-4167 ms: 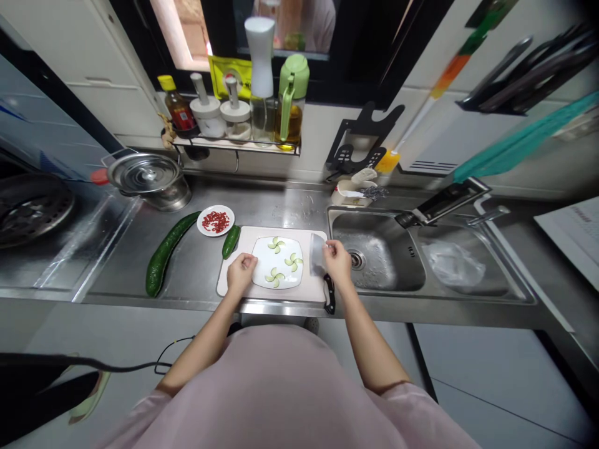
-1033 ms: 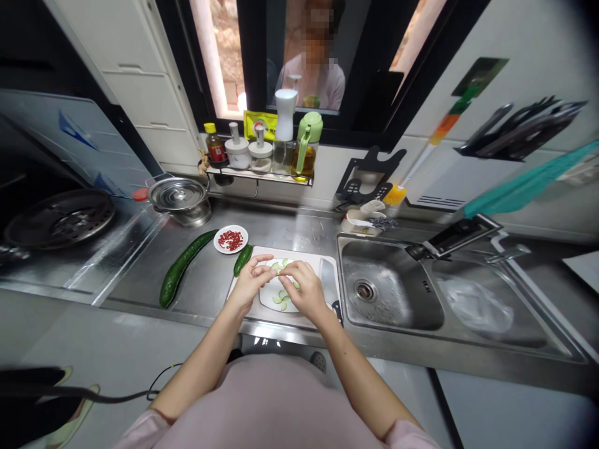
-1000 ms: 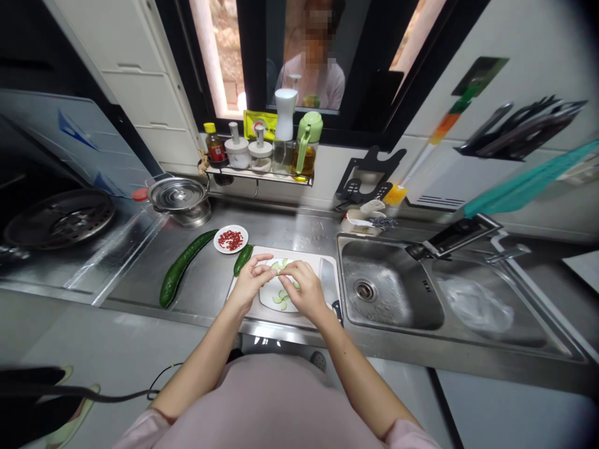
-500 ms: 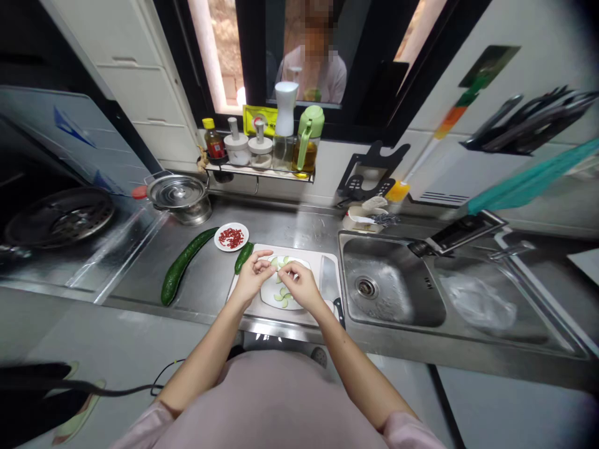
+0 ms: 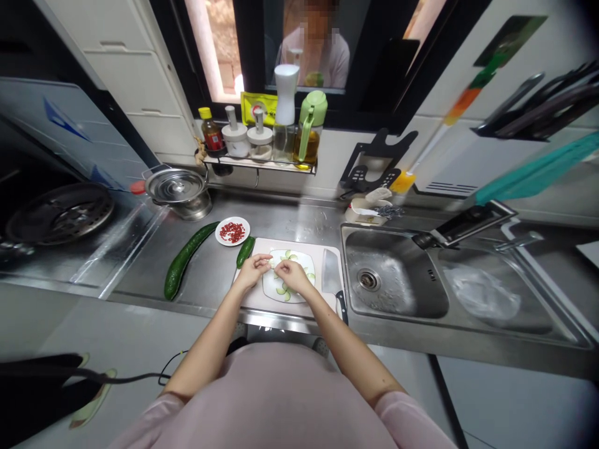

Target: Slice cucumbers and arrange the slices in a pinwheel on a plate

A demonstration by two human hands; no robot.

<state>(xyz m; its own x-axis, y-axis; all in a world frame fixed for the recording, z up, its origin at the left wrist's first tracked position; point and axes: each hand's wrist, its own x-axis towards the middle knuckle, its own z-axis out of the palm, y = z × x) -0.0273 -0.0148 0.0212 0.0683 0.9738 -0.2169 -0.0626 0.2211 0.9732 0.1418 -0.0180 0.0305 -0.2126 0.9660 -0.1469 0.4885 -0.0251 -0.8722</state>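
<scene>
My left hand (image 5: 253, 272) is over the left edge of a white plate (image 5: 272, 291), its fingers pinched on what look like pale green cucumber slices (image 5: 271, 264). Close beside it, my right hand (image 5: 294, 277) has thumb and fingers pressed together above the plate; whatever is between them is too small to make out. Thin cucumber slices (image 5: 283, 292) lie in curved groups on the plate, partly hidden by my right hand. Under the plate is a pale cutting board (image 5: 257, 304). A kitchen knife (image 5: 331, 269) lies along its right side, and a cut cucumber piece (image 5: 245, 252) is at its upper left.
A whole cucumber (image 5: 187, 260) and a small dish of red bits (image 5: 233, 231) are on the steel counter to the left. Behind them stands a lidded pot (image 5: 180, 194). To the right is a sink (image 5: 395, 274); bottles crowd a wall rack (image 5: 262, 165). Another person's foot (image 5: 93, 402) shows lower left.
My hands have drawn slightly closer together, and my left fingers have closed more. More slices show at the plate's right side. The whole view has shifted a little.
</scene>
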